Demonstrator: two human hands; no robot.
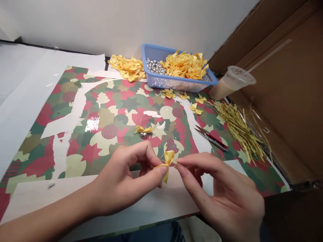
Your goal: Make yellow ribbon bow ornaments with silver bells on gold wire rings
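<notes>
Head view: your left hand (128, 183) pinches a yellow bow (169, 156), near middle. Your right hand (224, 190), fingertips pressed together, is just beside it. Scissors (212, 138) lie right, a blue basket (174, 83) far.

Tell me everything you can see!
Rectangular plastic basket: one, blue, back.
Round shiny bells: many, silver, in basket.
Heaped ribbon bows: many, yellow, in and beside basket.
Loose ribbon bows: about four, yellow, before basket.
Ribbon bow with bell: one, yellow, silver, middle.
Plastic cup with straw: one, clear, right.
Metal cutting tool: one, silver, red, right.
Thin shiny strands: many, gold, far right.
Patterned table cover: one, red, green, cream, underneath.
Paper: several, white, left and front.
Cardboard: count unclear, brown, right.
Wall: one, white, behind.
Held ribbon bow: one, yellow, front centre.
Left hand: one, bare, grip on held bow.
Right hand: one, bare, grip beside it.
Lap: one, blue-clothed, bottom.
</notes>
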